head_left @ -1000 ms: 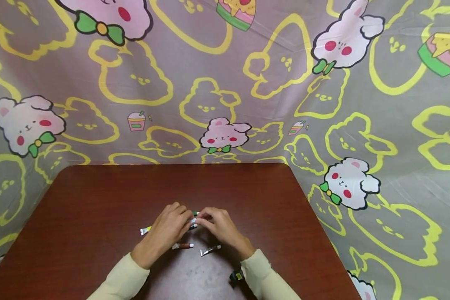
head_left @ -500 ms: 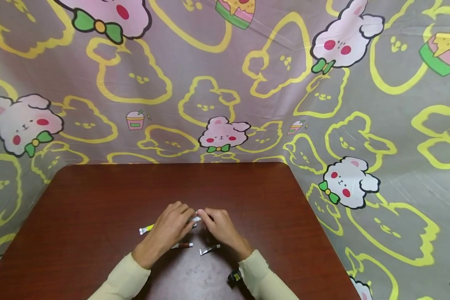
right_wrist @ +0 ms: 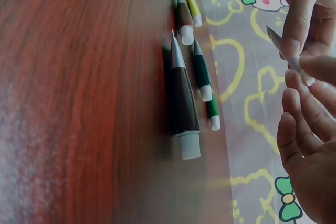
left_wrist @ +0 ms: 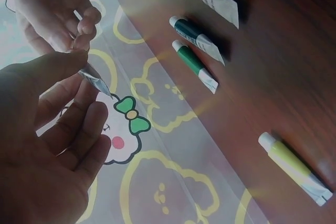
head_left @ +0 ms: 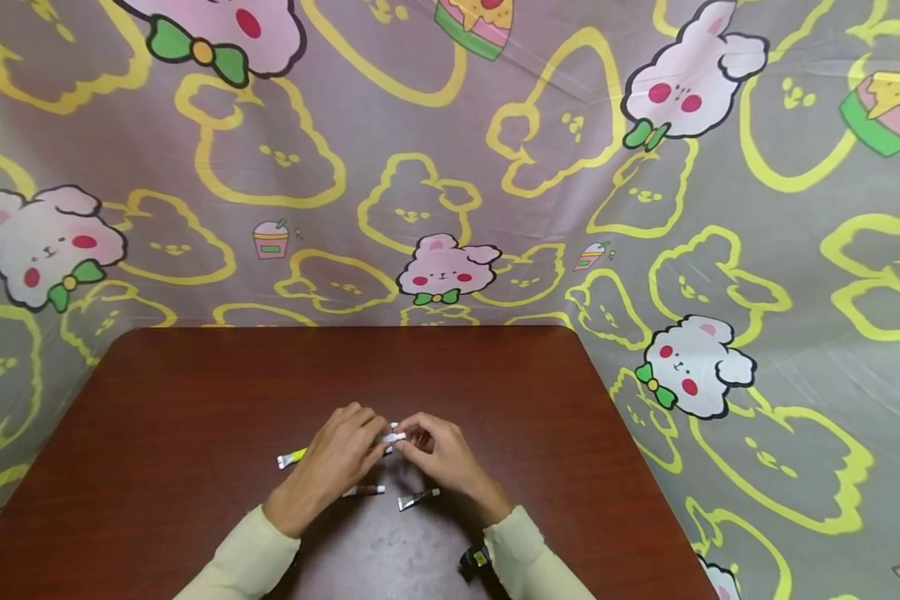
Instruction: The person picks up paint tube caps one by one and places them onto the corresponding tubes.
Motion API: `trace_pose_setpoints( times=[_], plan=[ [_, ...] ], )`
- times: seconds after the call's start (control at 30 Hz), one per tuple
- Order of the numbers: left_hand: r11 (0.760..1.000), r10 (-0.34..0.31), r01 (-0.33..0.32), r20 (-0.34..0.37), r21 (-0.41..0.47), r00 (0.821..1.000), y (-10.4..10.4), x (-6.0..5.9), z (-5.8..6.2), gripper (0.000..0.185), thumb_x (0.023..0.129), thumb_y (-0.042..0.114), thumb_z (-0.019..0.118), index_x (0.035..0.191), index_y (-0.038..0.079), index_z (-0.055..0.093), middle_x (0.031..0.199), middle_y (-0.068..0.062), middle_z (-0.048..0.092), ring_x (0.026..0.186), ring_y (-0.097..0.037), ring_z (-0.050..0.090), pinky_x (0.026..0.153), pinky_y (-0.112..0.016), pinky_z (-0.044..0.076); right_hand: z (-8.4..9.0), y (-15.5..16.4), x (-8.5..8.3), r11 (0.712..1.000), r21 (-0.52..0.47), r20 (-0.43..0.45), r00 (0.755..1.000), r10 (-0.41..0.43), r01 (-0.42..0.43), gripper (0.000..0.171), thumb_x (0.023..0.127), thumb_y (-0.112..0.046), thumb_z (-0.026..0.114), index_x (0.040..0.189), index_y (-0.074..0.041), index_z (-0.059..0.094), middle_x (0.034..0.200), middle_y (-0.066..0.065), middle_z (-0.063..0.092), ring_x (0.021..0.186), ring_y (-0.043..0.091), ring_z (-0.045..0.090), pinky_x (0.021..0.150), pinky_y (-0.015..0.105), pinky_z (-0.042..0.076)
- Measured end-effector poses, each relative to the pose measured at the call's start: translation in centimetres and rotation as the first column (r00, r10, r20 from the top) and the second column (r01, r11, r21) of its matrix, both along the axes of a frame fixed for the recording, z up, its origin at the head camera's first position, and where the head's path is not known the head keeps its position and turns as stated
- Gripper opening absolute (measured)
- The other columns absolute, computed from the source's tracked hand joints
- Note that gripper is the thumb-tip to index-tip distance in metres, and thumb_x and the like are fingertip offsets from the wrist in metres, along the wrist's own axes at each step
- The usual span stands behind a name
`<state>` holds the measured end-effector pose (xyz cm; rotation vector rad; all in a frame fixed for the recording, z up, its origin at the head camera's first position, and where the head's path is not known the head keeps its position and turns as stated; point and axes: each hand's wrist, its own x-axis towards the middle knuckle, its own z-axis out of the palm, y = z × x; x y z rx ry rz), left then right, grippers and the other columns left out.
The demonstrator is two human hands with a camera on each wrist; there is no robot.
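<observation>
Both hands hold one small silvery paint tube just above the brown table. My left hand pinches its flat crimped end between thumb and fingers. My right hand pinches the cap end with its fingertips. On the table beneath the hands lie a yellow-green tube, a brown tube and a dark tube. Two green tubes lie side by side under the hands, mostly hidden in the head view.
A patterned cloth with bears and yellow outlines hangs behind the table and drapes past its right edge. Cream sleeves cover both forearms. A small dark device sits on the right wrist.
Both hands have stayed on the small tube near the table's middle. The right hand's fingers have shifted slightly at the tube's end. The tubes on the table have not moved.
</observation>
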<state>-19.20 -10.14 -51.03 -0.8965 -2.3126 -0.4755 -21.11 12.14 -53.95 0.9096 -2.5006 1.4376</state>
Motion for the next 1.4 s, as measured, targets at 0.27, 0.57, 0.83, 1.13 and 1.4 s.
trace_pose_setpoints(
  times=[0.27,0.57,0.83,1.13,1.4],
  plan=[
    [1.0,0.01,-0.01,0.021,0.001,1.0,0.3,0.1,0.0,0.029,0.079,0.016,0.098,0.095,0.013,0.074,0.089,0.002,0.07,0.085,-0.019,0.059,0.078,-0.038,0.051,-0.2,0.1,0.0,0.998,0.006,0.001,0.998,-0.061,0.061,0.008,0.101,-0.02,0.079,0.103,-0.012,0.08,0.091,0.0,0.08,0.076,-0.001,0.064,0.069,0.03,0.06],
    [1.0,-0.01,0.01,0.017,0.007,1.0,0.6,0.2,0.3,0.028,0.08,0.016,0.096,0.096,0.013,0.074,0.091,0.002,0.071,0.086,-0.018,0.06,0.08,-0.037,0.053,0.1,0.1,-0.1,0.99,0.077,-0.101,0.989,-0.112,0.12,0.029,0.106,-0.023,0.07,0.078,-0.015,0.07,0.071,-0.003,0.068,0.064,0.009,0.058,0.061,0.016,0.045],
    [1.0,-0.002,0.002,0.022,-0.001,1.0,0.4,0.1,0.4,0.028,0.081,0.017,0.097,0.096,0.012,0.074,0.09,0.002,0.07,0.086,-0.019,0.059,0.079,-0.038,0.052,0.5,1.0,-0.2,0.999,-0.036,-0.024,0.999,-0.031,0.03,0.014,0.1,-0.014,0.079,0.111,-0.006,0.077,0.094,0.004,0.077,0.079,0.009,0.068,0.07,0.026,0.059],
    [1.0,-0.021,0.021,-0.009,0.008,1.0,0.5,-0.1,0.4,0.027,0.08,0.017,0.097,0.096,0.013,0.074,0.09,0.003,0.07,0.085,-0.018,0.06,0.078,-0.037,0.052,0.8,1.3,-0.3,0.997,-0.057,-0.059,0.997,0.042,-0.046,0.014,0.094,-0.002,0.082,0.106,-0.008,0.077,0.096,0.009,0.079,0.082,0.016,0.073,0.072,0.036,0.064],
    [1.0,-0.014,0.014,0.009,0.007,1.0,0.8,0.0,0.7,0.024,0.082,0.017,0.095,0.093,0.014,0.073,0.087,0.003,0.068,0.084,-0.018,0.058,0.078,-0.037,0.051,0.7,1.2,-0.2,1.0,0.014,-0.093,0.996,-0.002,0.004,0.004,0.099,-0.01,0.078,0.101,-0.008,0.076,0.09,0.003,0.076,0.081,0.009,0.068,0.071,0.044,0.064]
  ],
)
